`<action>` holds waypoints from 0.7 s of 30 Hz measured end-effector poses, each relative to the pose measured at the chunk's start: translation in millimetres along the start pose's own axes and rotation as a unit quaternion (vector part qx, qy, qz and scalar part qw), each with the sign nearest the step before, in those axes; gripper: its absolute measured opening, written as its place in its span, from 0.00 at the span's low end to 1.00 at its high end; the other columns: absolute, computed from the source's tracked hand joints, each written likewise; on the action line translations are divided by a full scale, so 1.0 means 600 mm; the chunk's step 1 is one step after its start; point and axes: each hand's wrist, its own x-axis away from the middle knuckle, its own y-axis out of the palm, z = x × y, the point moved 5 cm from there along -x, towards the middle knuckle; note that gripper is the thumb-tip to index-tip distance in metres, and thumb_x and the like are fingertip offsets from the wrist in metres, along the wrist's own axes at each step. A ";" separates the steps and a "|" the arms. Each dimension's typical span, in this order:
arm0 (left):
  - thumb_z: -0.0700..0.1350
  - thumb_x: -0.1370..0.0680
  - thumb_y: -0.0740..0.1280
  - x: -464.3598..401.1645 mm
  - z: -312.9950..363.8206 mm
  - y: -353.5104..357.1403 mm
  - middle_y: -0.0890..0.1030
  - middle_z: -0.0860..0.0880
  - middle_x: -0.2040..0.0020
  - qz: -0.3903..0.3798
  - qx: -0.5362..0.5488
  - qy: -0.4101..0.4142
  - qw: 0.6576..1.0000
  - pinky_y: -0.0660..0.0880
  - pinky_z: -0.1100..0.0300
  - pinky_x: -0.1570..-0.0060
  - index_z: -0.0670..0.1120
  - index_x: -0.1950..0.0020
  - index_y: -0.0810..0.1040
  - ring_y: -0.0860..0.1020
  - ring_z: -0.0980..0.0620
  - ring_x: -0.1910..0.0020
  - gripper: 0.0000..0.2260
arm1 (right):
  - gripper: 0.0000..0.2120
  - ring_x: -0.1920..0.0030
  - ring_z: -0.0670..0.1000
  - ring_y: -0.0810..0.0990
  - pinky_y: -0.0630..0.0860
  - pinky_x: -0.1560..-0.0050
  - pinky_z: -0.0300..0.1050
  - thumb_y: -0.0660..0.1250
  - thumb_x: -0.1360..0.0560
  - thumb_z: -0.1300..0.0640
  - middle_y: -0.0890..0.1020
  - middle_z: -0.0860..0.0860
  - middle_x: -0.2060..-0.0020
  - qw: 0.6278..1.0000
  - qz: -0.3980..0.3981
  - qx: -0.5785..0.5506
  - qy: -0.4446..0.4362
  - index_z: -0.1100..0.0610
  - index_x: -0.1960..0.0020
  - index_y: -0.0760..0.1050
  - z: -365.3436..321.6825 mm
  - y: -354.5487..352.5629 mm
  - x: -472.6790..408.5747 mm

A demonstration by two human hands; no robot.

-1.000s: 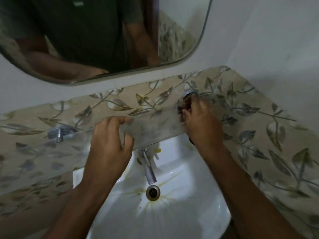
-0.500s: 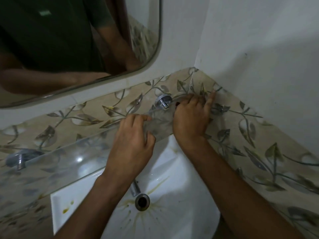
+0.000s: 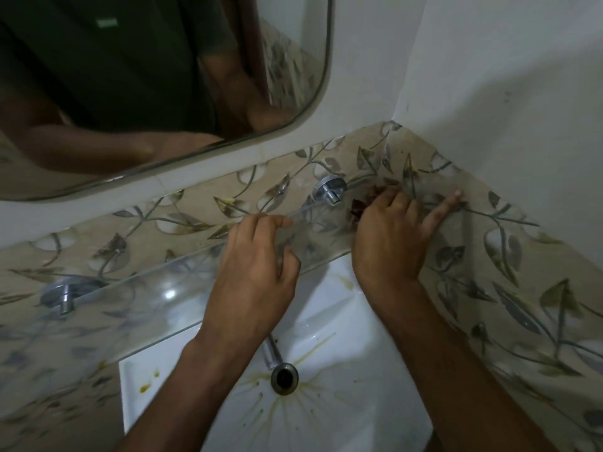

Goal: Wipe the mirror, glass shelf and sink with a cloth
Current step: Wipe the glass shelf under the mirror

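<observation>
A clear glass shelf point(image 3: 137, 298) runs along the leaf-patterned tiles above the white sink point(image 3: 342, 415), which has yellow stains around its drain. My left hand point(image 3: 257, 269) grips the shelf near its right part, fingers on top and thumb at the front edge. At the shelf's right end, my right hand point(image 3: 391, 239) presses a dark red cloth point(image 3: 360, 205) against the glass, with one finger stretched toward the corner. Most of the cloth is hidden under the fingers. The mirror point(image 3: 130, 76) hangs above at the upper left and reflects a person's dark shirt and arms.
Two chrome brackets point(image 3: 329, 187) point(image 3: 63, 295) hold the shelf to the wall. A chrome tap point(image 3: 272, 352) sticks out below the shelf over the drain point(image 3: 284, 377). The white side wall point(image 3: 505, 93) meets the tiles right of my right hand.
My right hand has slid the cloth rightward along the shelf past the right bracket toward the corner. My left hand has shifted right along the shelf after it.
</observation>
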 end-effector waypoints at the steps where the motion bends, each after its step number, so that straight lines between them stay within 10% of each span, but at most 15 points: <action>1: 0.40 0.25 0.66 0.003 -0.006 -0.004 0.74 0.50 0.42 0.000 0.001 -0.004 1.000 0.61 0.67 0.40 0.46 0.37 0.75 0.70 0.52 0.40 0.16 | 0.24 0.42 0.64 0.76 0.45 0.25 0.73 0.46 0.23 0.61 0.80 0.64 0.47 1.000 0.005 -0.002 -0.003 0.70 0.38 0.73 0.000 0.003 0.003; 9: 0.38 0.25 0.66 0.032 -0.097 -0.072 0.76 0.49 0.43 0.076 -0.044 -0.057 0.995 0.61 0.66 0.39 0.46 0.37 0.75 0.71 0.48 0.41 0.16 | 0.19 0.35 0.62 0.71 0.62 0.26 0.57 0.56 0.18 0.61 0.74 0.64 0.36 0.987 -0.010 -0.148 -0.058 0.66 0.29 0.67 -0.041 0.020 -0.024; 16: 0.38 0.25 0.66 0.059 -0.136 -0.100 0.76 0.48 0.42 0.098 -0.039 -0.092 0.990 0.67 0.58 0.37 0.45 0.37 0.75 0.73 0.47 0.39 0.16 | 0.23 0.36 0.54 0.77 0.78 0.38 0.50 0.60 0.20 0.51 0.77 0.55 0.35 0.888 -0.004 -0.330 -0.322 0.59 0.27 0.70 -0.127 -0.005 0.116; 21: 0.38 0.25 0.66 0.101 -0.168 -0.139 0.75 0.49 0.42 0.123 -0.091 -0.116 0.981 0.60 0.67 0.39 0.46 0.39 0.74 0.70 0.49 0.39 0.15 | 0.20 0.38 0.59 0.77 0.75 0.40 0.52 0.64 0.19 0.55 0.77 0.57 0.36 0.917 -0.021 -0.332 -0.219 0.58 0.28 0.71 -0.096 0.017 0.037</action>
